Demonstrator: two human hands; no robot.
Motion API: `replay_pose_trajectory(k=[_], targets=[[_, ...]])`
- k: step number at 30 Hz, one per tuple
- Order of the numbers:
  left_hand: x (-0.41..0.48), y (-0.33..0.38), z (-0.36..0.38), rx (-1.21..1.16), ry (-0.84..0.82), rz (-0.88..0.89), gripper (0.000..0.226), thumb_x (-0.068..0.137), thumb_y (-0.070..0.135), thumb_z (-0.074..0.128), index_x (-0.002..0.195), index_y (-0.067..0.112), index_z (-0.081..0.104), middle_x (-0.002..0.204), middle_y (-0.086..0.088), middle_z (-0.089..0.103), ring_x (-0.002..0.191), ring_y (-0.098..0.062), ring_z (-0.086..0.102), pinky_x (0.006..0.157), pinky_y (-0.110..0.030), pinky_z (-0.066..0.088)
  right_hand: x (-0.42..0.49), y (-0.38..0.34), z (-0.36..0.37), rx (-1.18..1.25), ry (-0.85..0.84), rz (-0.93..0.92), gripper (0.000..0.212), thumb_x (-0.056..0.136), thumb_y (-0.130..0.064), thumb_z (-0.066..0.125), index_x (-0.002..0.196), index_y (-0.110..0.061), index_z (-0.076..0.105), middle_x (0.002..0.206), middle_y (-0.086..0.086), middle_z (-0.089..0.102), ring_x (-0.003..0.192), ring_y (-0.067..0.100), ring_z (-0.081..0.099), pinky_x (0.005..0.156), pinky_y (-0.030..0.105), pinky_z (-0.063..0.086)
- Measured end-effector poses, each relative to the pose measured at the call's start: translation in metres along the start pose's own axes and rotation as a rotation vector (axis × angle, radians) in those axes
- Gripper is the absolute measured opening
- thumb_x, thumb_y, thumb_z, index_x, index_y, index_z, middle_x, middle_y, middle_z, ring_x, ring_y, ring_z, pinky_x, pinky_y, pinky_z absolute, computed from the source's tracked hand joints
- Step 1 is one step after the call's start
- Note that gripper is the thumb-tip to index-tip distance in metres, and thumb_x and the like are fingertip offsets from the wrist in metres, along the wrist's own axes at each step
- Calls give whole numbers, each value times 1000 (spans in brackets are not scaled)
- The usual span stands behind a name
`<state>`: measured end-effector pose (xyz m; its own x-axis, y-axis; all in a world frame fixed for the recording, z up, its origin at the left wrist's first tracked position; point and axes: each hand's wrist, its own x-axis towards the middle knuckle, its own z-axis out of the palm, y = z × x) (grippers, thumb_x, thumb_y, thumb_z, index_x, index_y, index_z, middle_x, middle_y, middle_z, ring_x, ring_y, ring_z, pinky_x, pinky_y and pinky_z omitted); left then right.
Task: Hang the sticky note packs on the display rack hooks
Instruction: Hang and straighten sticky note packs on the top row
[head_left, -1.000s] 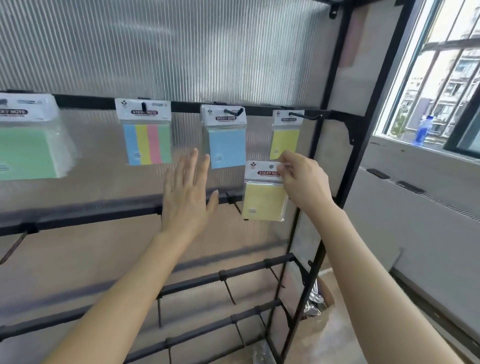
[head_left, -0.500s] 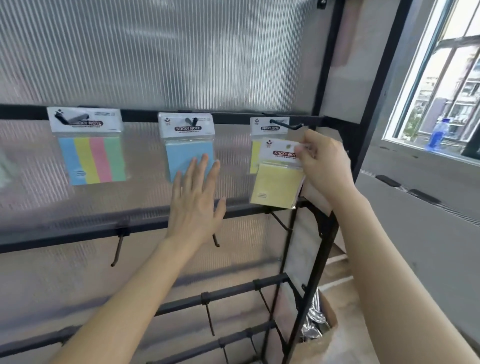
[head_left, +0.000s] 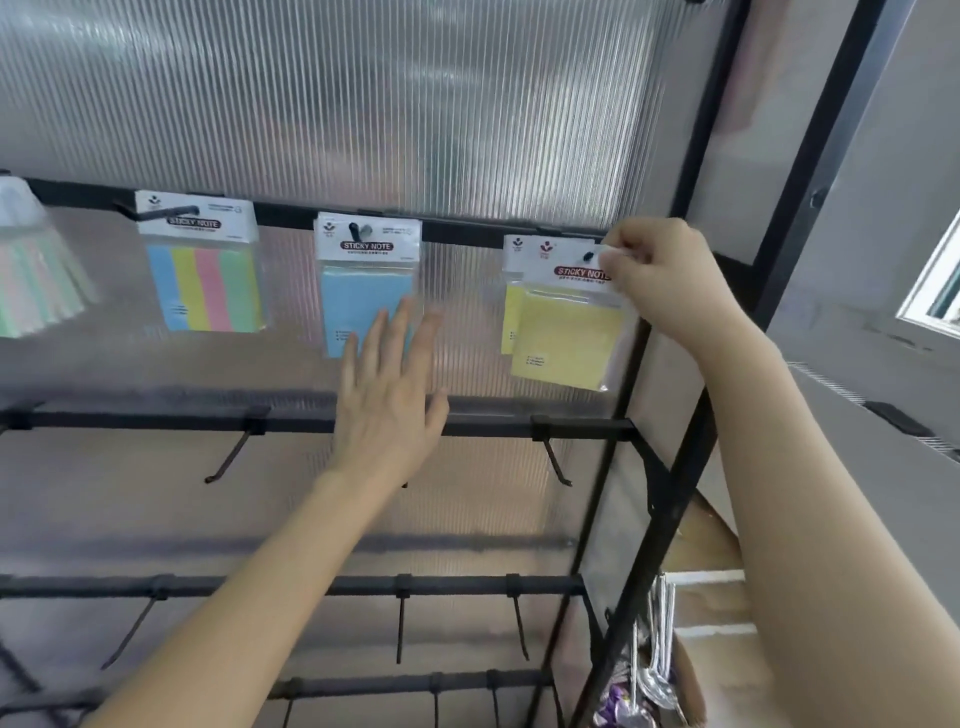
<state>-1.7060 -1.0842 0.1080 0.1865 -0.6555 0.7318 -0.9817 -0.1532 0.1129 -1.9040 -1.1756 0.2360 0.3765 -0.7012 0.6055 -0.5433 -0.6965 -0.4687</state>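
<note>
Yellow sticky note pack (head_left: 566, 332) sits with its header hole over the top-right hook (head_left: 588, 255) of the display rack (head_left: 130, 419), in front of another yellow pack (head_left: 511, 312). The right hand (head_left: 660, 280) has its fingers pinching the header corner, apparently to seat it. The left hand (head_left: 389, 410) hovers with fingers released. A cardboard box (head_left: 698, 535) below holds shiny, unidentifiable items.

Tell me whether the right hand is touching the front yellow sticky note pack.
Touching. The head view shows the right hand pinching the front yellow pack by the top right corner of its white header.
</note>
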Motion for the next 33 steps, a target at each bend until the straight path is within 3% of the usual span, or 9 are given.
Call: replay_pose_trajectory(k=[5,11,15,22,25,28,33], targets=[[-7,-2,-5,46,-11,-31,66,86,23,54,145,11,25,152,-15,21,140,-33,18,111,-44,7,10,7,0,13,-55,-17,16,86,-13,49,72,-10,57,62,-2,49,62,17,44,65,30,39],[-11,-7,-7,96,-6,-71,65,87,24,53,145,11,26,152,-14,21,140,-32,19,112,-44,8,30,17,17,-51,-71,-12,9,87,-17,52,81,-17,59,67,-4,52,69,19,49,64,28,37],[-13,-9,-6,121,12,-87,65,85,22,58,143,10,30,150,-15,27,137,-34,26,110,-48,15,45,22,27,-75,-44,-4,5,89,-23,57,86,-21,60,71,-2,53,67,17,48,56,27,32],[-12,-9,-3,139,19,-96,66,84,21,60,143,9,31,149,-16,29,137,-35,27,109,-48,16,54,28,37,-151,100,56,23,86,-36,63,80,-17,51,65,-7,45,63,15,43,48,24,23],[-11,-6,-2,140,22,-95,66,84,20,60,143,9,31,149,-16,29,137,-35,27,109,-50,18,48,32,43,-143,222,24,23,84,-29,65,100,-16,53,98,1,56,85,18,51,60,25,31],[-13,-2,0,143,19,-93,66,84,21,60,143,9,31,149,-16,29,136,-36,28,109,-51,20,34,38,52,-152,283,-33,47,85,-21,63,127,-13,44,127,8,46,113,23,47,77,32,39],[-24,6,2,135,6,-94,64,84,22,59,141,9,33,147,-18,32,134,-38,31,108,-53,22,-12,40,75,-234,205,-69,69,86,-19,57,146,-14,22,150,17,23,135,31,27,105,41,28]])
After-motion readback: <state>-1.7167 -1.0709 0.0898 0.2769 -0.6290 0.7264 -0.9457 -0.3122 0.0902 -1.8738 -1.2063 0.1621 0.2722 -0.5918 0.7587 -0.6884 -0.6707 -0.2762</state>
